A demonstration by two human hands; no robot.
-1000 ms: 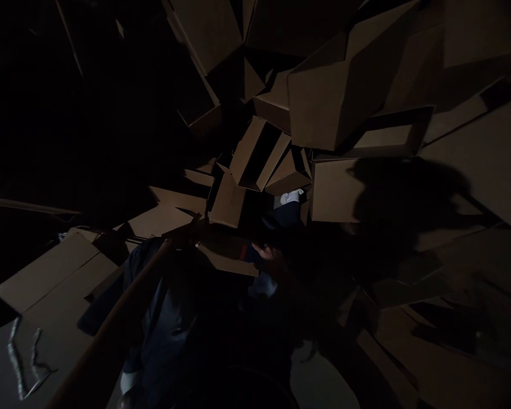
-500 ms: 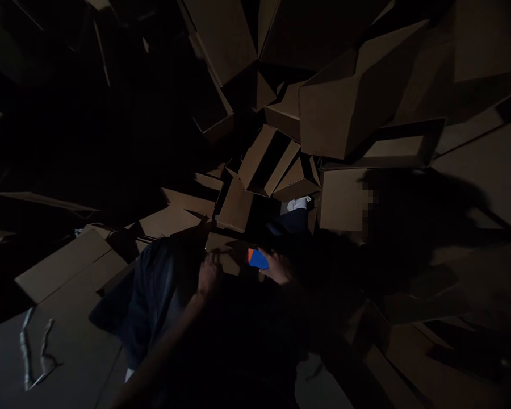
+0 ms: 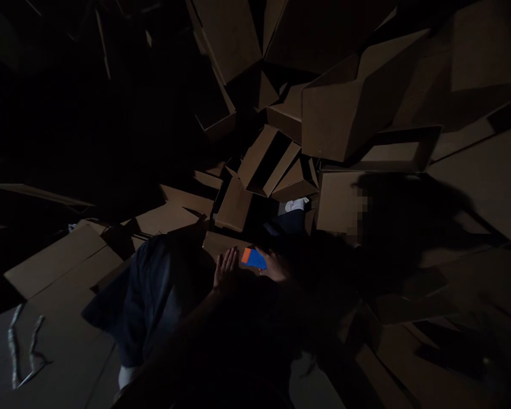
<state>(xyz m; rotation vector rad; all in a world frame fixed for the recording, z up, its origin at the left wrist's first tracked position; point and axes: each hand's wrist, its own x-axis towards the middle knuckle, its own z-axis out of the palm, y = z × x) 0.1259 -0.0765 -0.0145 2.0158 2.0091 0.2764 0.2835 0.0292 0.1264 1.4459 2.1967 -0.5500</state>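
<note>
In dim light, a small blue-and-orange block-like item (image 3: 254, 258) is gripped by my right hand (image 3: 276, 267); what kind of thing it is I cannot make out. Its orange end points left, toward my left hand (image 3: 225, 268), whose fingers are stretched out with nothing seen in them. Under and behind the left fingers lies a brown cardboard panel (image 3: 221, 241); whether they touch it I cannot tell. My lap and the lower part of both forearms sink into shadow.
Open cardboard boxes (image 3: 330, 113) are heaped ahead and on both sides. My bent leg in dark trousers (image 3: 142, 307) is at the left, and a white sock (image 3: 296, 205) shows among the boxes. A crumpled silvery strip (image 3: 13, 346) lies at lower left.
My left hand has moved right, closer to the blue-and-orange item, and its curled fingers have straightened. The item has shifted slightly left in my right hand's hold.
</note>
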